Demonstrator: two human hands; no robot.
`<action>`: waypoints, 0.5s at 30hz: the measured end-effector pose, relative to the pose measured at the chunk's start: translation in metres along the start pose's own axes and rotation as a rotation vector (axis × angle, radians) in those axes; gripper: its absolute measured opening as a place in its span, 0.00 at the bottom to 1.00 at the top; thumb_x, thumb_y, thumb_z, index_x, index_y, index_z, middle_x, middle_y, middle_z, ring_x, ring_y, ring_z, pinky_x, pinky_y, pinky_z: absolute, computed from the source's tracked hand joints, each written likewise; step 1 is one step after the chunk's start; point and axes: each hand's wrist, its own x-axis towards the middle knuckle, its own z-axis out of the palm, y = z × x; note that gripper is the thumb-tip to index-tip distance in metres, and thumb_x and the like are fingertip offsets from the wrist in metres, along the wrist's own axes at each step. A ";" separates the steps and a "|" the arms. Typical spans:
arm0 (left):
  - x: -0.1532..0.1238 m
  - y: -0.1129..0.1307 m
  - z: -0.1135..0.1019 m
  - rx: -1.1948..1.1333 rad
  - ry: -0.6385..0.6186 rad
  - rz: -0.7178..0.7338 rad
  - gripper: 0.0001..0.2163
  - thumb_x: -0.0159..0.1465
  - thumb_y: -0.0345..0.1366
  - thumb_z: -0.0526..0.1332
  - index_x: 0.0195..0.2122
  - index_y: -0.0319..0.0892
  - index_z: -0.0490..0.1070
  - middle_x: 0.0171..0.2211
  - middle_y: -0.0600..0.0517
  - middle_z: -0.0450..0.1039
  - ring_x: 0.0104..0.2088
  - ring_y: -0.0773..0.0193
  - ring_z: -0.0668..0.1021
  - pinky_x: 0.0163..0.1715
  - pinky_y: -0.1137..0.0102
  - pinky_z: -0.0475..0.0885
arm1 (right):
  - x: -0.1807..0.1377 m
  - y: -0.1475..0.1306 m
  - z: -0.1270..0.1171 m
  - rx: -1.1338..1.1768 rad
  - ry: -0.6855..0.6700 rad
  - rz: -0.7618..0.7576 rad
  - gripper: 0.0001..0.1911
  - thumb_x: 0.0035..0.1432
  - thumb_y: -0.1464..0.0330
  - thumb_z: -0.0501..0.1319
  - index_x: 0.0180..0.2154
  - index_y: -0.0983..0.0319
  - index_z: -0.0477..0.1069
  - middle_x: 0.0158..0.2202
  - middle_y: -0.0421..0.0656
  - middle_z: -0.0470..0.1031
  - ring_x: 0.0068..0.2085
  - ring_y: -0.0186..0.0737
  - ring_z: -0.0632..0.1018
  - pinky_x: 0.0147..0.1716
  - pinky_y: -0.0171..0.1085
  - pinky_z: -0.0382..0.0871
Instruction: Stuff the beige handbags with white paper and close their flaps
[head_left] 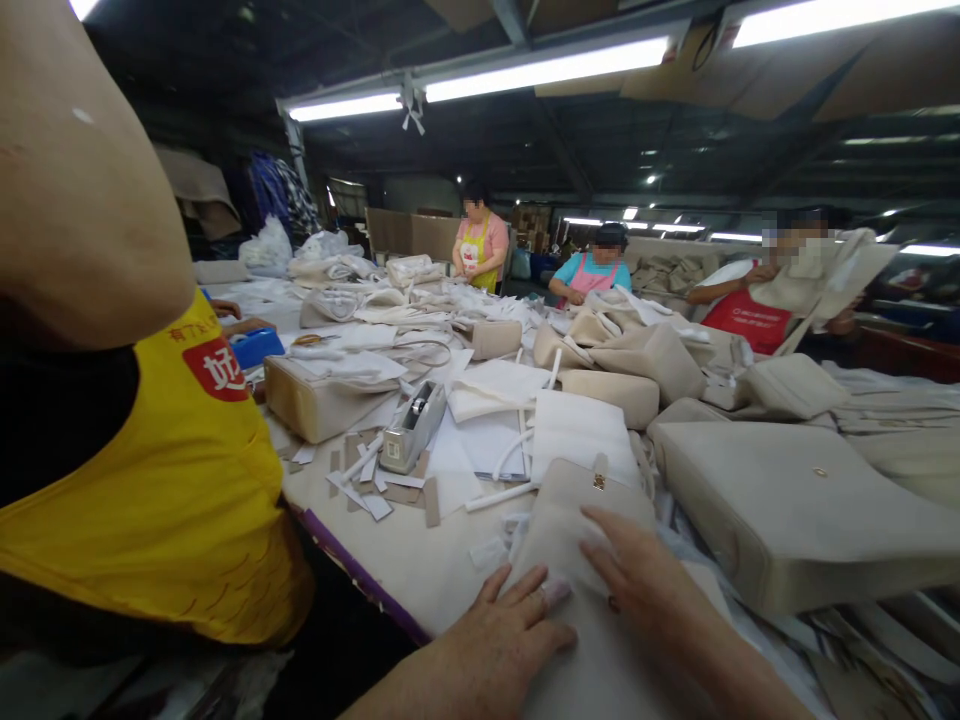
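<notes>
A beige handbag (555, 530) lies flat at the table's front edge, its flap strap carrying a small gold clasp (599, 481). Spread across its lower left side is my left hand (506, 635), fingers apart, a pale wrap on one finger. My right hand (645, 575) rests on the bag's right side below the clasp, fingers stretched out; part of its thumb side is hidden. Neither hand grips anything. A white sheet (581, 430) lies just beyond the bag's top.
A tape dispenser (412, 428) stands among beige and white strips (379, 490). A larger beige bag (810, 500) lies to the right. More bags and white paper cover the table behind. A co-worker in a yellow apron (172, 490) stands close at left; several people work farther back.
</notes>
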 end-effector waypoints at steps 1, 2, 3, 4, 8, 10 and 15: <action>0.002 -0.003 0.003 0.002 0.000 0.011 0.21 0.57 0.38 0.61 0.53 0.45 0.64 0.61 0.43 0.53 0.62 0.45 0.53 0.57 0.43 0.45 | -0.009 -0.003 0.016 -0.022 -0.088 -0.055 0.23 0.60 0.62 0.48 0.54 0.63 0.64 0.55 0.49 0.67 0.55 0.45 0.68 0.54 0.46 0.61; 0.004 -0.006 0.008 0.006 0.004 0.021 0.20 0.57 0.35 0.60 0.52 0.46 0.65 0.61 0.43 0.54 0.62 0.46 0.55 0.57 0.43 0.45 | -0.017 -0.004 0.029 -0.050 -0.110 -0.059 0.23 0.60 0.63 0.48 0.55 0.63 0.63 0.57 0.48 0.64 0.57 0.46 0.66 0.54 0.48 0.61; 0.006 -0.011 0.013 0.009 0.009 0.030 0.19 0.57 0.34 0.60 0.52 0.47 0.66 0.61 0.44 0.55 0.61 0.46 0.56 0.57 0.43 0.45 | -0.023 -0.003 0.040 -0.071 -0.125 -0.062 0.24 0.60 0.64 0.47 0.56 0.62 0.62 0.58 0.47 0.62 0.58 0.45 0.65 0.54 0.48 0.61; 0.007 -0.015 0.019 0.012 0.015 0.037 0.19 0.58 0.33 0.60 0.51 0.47 0.66 0.61 0.45 0.56 0.61 0.46 0.56 0.57 0.43 0.45 | -0.027 0.000 0.049 -0.092 -0.121 -0.060 0.24 0.60 0.63 0.47 0.57 0.61 0.61 0.59 0.46 0.61 0.58 0.45 0.64 0.54 0.48 0.61; 0.010 -0.031 0.036 -0.039 0.081 0.049 0.14 0.61 0.37 0.57 0.48 0.48 0.70 0.57 0.46 0.63 0.60 0.48 0.59 0.58 0.45 0.42 | -0.027 0.018 0.061 -0.160 -0.066 -0.096 0.25 0.60 0.61 0.47 0.57 0.61 0.61 0.58 0.46 0.62 0.57 0.45 0.65 0.52 0.47 0.64; 0.007 -0.036 0.039 -0.130 0.156 0.059 0.13 0.63 0.41 0.54 0.45 0.47 0.72 0.53 0.46 0.68 0.59 0.50 0.62 0.59 0.48 0.43 | -0.024 0.026 0.064 -0.186 -0.034 -0.144 0.25 0.60 0.60 0.48 0.55 0.62 0.64 0.57 0.46 0.64 0.56 0.46 0.67 0.50 0.46 0.67; -0.004 -0.043 0.039 -0.317 0.418 0.008 0.25 0.57 0.53 0.56 0.48 0.39 0.70 0.55 0.39 0.64 0.57 0.53 0.64 0.58 0.61 0.56 | -0.023 0.039 0.075 -0.216 0.040 -0.248 0.24 0.59 0.59 0.49 0.54 0.60 0.66 0.56 0.45 0.66 0.54 0.47 0.70 0.46 0.44 0.71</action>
